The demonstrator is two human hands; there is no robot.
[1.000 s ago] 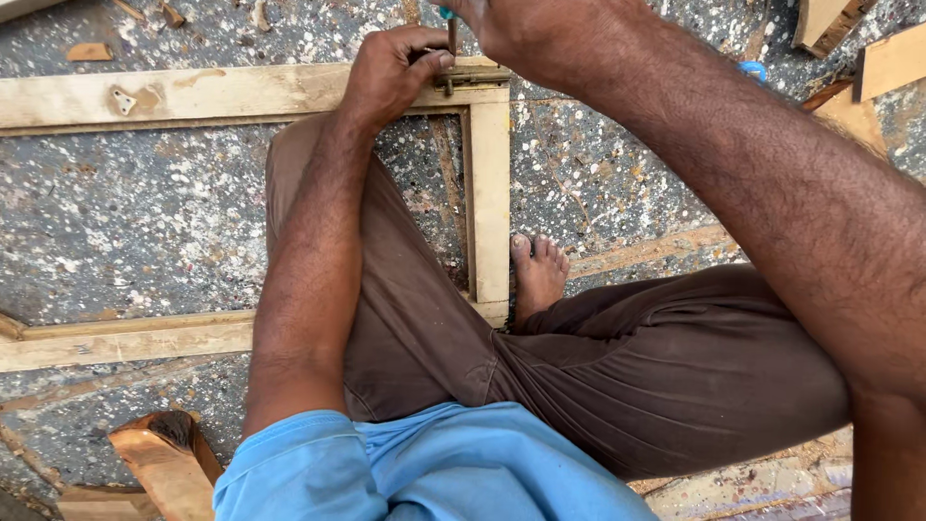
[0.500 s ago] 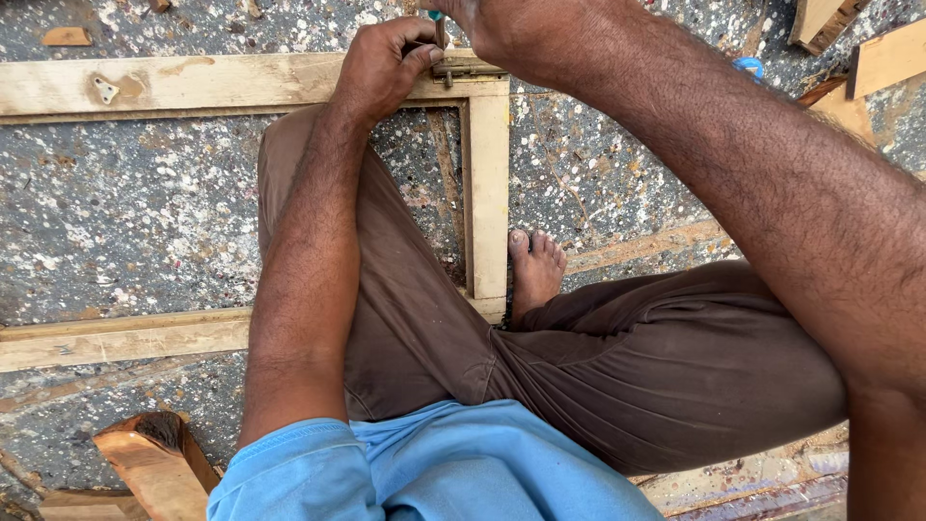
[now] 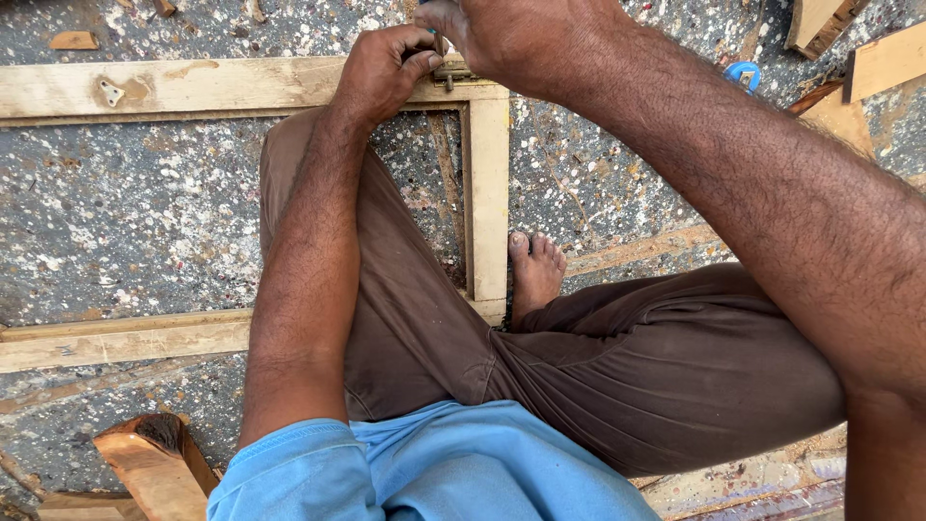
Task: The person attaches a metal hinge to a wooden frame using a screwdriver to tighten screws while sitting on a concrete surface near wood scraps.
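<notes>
I sit on a speckled floor with a pale wooden frame (image 3: 487, 183) laid flat around my leg. My left hand (image 3: 381, 72) rests on the frame's top rail at its right corner, fingers curled and pinching a small metal piece (image 3: 449, 72) there. My right hand (image 3: 521, 39) is closed just above the same corner, at the top edge of the view; what it grips is mostly hidden. My bare foot (image 3: 535, 275) lies beside the frame's right upright.
The frame's lower rail (image 3: 125, 338) runs along the left. A metal fitting (image 3: 111, 94) sits on the top rail at left. Wood offcuts (image 3: 154, 463) lie at bottom left and more boards (image 3: 883, 58) at top right, beside a small blue object (image 3: 743, 75).
The view has shifted slightly downward. My left hand has curled tighter onto the corner and my right hand has come down closer over it.
</notes>
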